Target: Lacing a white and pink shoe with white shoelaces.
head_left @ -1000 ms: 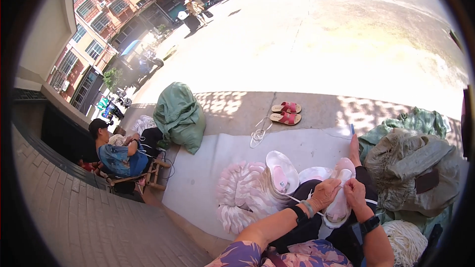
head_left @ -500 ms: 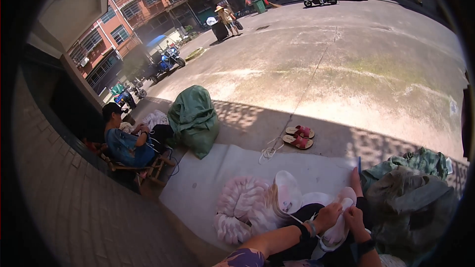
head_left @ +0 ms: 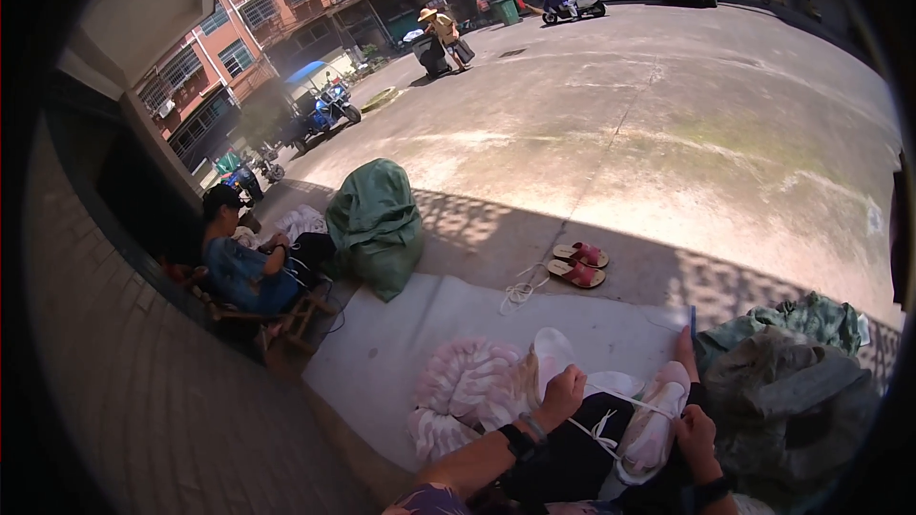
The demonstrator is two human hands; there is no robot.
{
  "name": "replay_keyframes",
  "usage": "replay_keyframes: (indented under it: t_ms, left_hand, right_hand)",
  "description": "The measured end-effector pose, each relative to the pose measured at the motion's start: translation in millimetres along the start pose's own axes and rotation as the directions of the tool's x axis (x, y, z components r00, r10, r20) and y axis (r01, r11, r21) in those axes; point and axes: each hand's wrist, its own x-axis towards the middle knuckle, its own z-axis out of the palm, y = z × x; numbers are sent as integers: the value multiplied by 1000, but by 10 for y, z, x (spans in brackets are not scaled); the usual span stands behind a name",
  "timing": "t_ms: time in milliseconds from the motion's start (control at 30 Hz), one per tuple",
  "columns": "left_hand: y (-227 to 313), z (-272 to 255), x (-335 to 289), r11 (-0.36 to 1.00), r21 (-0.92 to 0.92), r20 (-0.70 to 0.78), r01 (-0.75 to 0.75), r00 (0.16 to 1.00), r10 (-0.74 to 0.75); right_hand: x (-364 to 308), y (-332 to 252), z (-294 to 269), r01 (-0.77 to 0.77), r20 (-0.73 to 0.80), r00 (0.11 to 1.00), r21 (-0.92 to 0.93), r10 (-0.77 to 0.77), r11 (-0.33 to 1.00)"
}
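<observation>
Shoe: A pink and white shoe (head_left: 656,424) is lying on the lap, with its toe pointing between twelve and one o'clock. I am using the shoe as the clock's middle.
Lace: A white lace (head_left: 625,399) is running tight across the shoe, from hand to hand.
Left hand: The left hand (head_left: 563,393) is making a fist on the lace, between nine and ten o'clock.
Right hand: The right hand (head_left: 695,429) is pinching the lace at three o'clock, right by the shoe's edge. The two hands are staying apart.
Good pulling: Pulling the same amount with both hands is looking best, as one big tug is maybe turning the shoe. Keeping the lace flat is probably helping too.
Loops: Thin white loops (head_left: 601,432) are resting on the dark trousers (head_left: 561,465) at nine o'clock. Keeping them out of the pull is likely stopping a tangle.
Pile: Many pink and white shoe parts (head_left: 468,377) are sitting between nine and ten o'clock, on a pale mat (head_left: 377,334).
Sandals: Two red sandals (head_left: 577,267) are waiting at eleven o'clock.
Sacks: A grey-brown sack (head_left: 797,401) is slumping at three o'clock. A full green sack (head_left: 375,229) is standing at ten o'clock.
</observation>
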Motion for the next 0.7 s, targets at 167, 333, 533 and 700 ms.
replay_keyframes:
  t_ms: [167, 333, 533, 700]
  left_hand:
    - [-523, -564, -209, 980, 178, 41, 94, 994, -102]
    - [406, -268, -167, 857, 396, 433, -329, 890, 141]
    - [588, 636, -254, 711, 179, 506, -680, 684, 526]
    - [535, 840, -221, 823, 143, 461, -549, 773, 435]
  right_hand:
    - [-32, 10, 148, 44, -53, 998, 25, -43, 999]
    - [-43, -47, 131, -10, -43, 999, 21, 11, 1000]
    - [-39, -114, 130, 14, -8, 1000, 40, -13, 999]
    - [-14, -122, 80, -62, 49, 997, 188, 54, 980]
